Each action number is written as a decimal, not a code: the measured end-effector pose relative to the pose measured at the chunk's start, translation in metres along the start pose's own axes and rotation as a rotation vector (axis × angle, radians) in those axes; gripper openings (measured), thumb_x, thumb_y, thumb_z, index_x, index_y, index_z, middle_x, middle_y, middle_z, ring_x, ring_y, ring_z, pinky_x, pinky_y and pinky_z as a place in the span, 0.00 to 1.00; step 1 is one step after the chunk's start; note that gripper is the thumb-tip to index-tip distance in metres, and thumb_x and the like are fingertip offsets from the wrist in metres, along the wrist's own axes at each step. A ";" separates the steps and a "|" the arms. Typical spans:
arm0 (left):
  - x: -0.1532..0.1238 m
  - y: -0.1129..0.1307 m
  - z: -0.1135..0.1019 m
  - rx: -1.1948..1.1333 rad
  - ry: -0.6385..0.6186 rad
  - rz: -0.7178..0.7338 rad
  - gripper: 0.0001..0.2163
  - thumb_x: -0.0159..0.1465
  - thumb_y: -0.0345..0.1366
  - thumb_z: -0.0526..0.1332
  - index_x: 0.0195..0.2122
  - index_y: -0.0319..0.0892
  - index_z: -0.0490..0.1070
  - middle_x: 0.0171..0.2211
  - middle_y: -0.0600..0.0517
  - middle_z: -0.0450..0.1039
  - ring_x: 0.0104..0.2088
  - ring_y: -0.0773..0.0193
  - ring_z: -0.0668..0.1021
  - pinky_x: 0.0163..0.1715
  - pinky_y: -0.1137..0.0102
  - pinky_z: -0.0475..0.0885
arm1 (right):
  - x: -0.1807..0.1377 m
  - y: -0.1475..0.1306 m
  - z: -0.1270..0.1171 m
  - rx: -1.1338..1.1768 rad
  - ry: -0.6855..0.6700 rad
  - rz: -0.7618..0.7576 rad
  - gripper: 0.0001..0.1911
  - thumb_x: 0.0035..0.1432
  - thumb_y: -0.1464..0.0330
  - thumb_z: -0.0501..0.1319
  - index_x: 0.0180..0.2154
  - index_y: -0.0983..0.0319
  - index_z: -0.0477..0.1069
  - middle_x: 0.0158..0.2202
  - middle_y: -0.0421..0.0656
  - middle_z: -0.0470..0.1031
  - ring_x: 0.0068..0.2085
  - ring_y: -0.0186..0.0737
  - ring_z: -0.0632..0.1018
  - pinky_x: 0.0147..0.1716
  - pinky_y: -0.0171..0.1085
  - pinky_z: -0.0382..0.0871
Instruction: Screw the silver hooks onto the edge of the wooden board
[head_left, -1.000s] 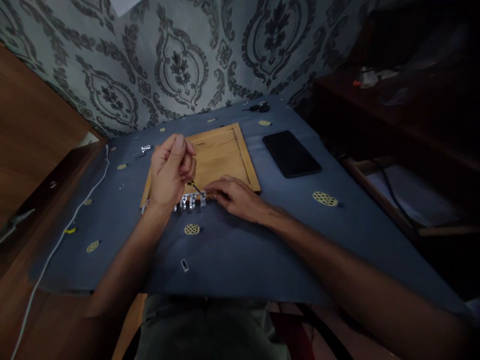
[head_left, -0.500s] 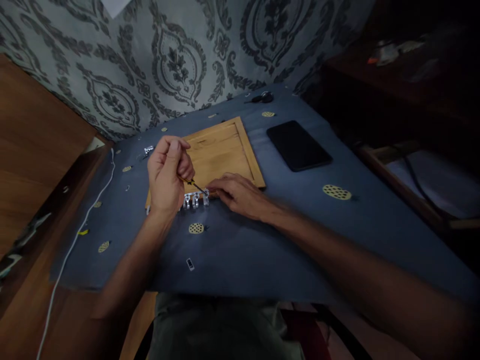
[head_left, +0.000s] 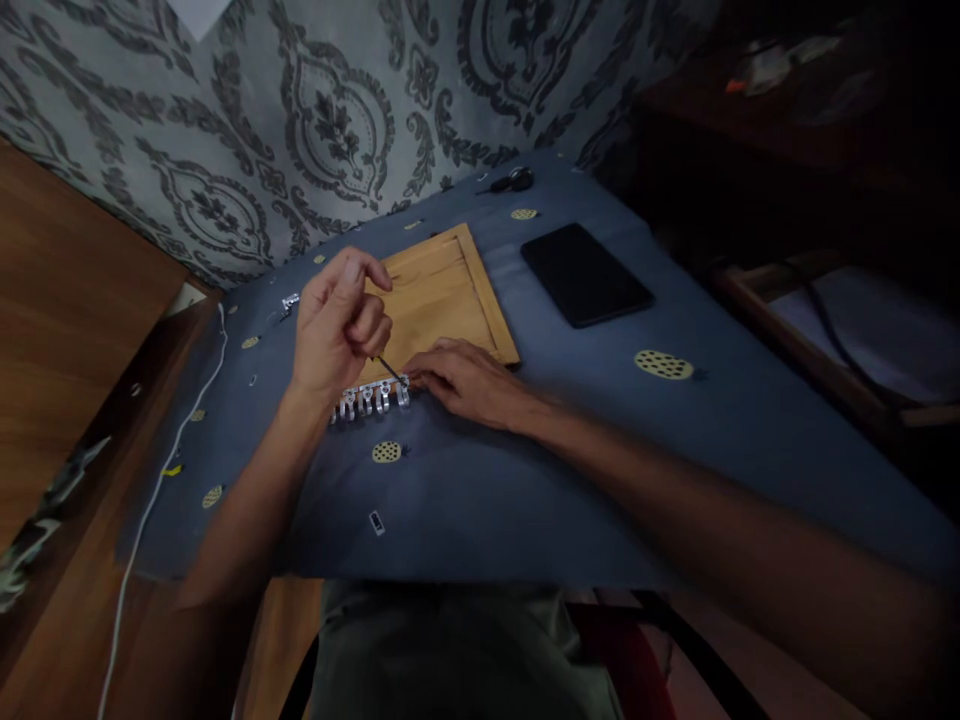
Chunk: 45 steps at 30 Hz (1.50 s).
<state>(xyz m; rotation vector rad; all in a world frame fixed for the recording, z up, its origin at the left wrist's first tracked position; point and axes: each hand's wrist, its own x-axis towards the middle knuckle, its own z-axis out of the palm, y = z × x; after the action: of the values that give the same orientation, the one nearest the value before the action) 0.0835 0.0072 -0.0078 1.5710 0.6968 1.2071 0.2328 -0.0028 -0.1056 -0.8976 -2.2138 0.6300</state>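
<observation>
My left hand [head_left: 334, 325] is closed around a screwdriver [head_left: 390, 370], its handle mostly hidden by the fingers. The thin shaft slants down to the right, with its tip at the right end of a metal hook rail [head_left: 366, 398]. The rail has several shiny hooks and lies along the near edge of a framed wooden panel [head_left: 431, 290]. At that same end, my right hand [head_left: 469, 380] has its fingertips closed together against the rail and the panel edge. Whether a small screw is between them cannot be seen.
A black phone or tablet [head_left: 585, 275] lies right of the panel. Behind it is a dark object like keys [head_left: 514, 180]. A small shiny metal piece [head_left: 290, 302] lies left of the panel. A white cable [head_left: 169, 460] runs along the table's left side.
The view has shifted slightly. The left fist has turned, its index finger is raised more, and the screwdriver handle is now hidden. The right hand stays at the rail's end.
</observation>
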 end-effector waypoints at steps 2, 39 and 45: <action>-0.001 0.000 0.000 0.045 0.031 0.008 0.14 0.64 0.48 0.65 0.29 0.44 0.69 0.14 0.64 0.41 0.13 0.75 0.45 0.12 0.76 0.47 | 0.001 0.000 0.000 -0.001 -0.002 0.003 0.14 0.64 0.77 0.56 0.45 0.62 0.78 0.36 0.45 0.78 0.39 0.40 0.74 0.41 0.36 0.63; -0.016 0.061 -0.032 1.297 -0.489 0.061 0.07 0.66 0.42 0.58 0.36 0.44 0.68 0.22 0.56 0.67 0.19 0.66 0.67 0.22 0.71 0.59 | 0.000 0.002 0.003 -0.006 0.016 0.013 0.14 0.65 0.75 0.57 0.47 0.63 0.79 0.39 0.47 0.78 0.42 0.42 0.75 0.43 0.37 0.64; -0.016 0.062 -0.038 1.219 -0.462 0.018 0.07 0.64 0.40 0.62 0.37 0.43 0.72 0.26 0.54 0.72 0.21 0.68 0.70 0.22 0.73 0.59 | 0.001 -0.002 0.000 -0.030 -0.009 0.034 0.15 0.65 0.75 0.57 0.48 0.63 0.79 0.39 0.48 0.79 0.41 0.43 0.75 0.42 0.37 0.64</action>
<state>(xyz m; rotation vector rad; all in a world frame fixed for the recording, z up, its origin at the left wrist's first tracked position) 0.0354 -0.0140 0.0443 2.7062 1.1905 0.2908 0.2312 -0.0033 -0.1037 -0.9511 -2.2260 0.6195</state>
